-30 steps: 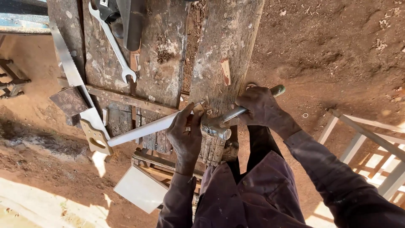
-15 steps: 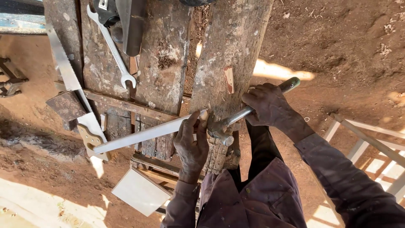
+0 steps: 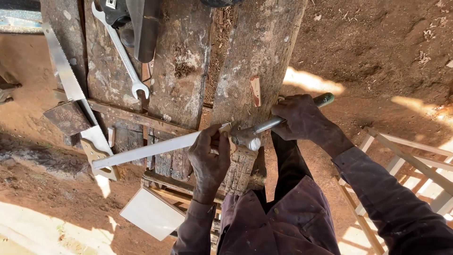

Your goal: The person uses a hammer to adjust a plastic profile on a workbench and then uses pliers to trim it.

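left hand (image 3: 209, 158) wrapped round a long white strip (image 3: 151, 148), grip closed on its right end, pinning it across the rough plank tabletop (image 3: 257, 56). right hand (image 3: 302, 118) fisted on the handle of a hammer (image 3: 264, 128), grip tight, metal head lying just beside the left fingers at the strip's end; touching the strip or not, hard to tell from this angle. strip running down-left, far end reaching over the handle of a handsaw (image 3: 75, 101) lying on the tabletop's left edge. open-ended spanner (image 3: 121, 52) flat on the planks farther up, next to a dark power tool (image 3: 137, 23). small wood chip (image 3: 255, 90) on the right plank, near the right hand. pale wooden frame (image 3: 401, 160) on the red dirt ground at right.
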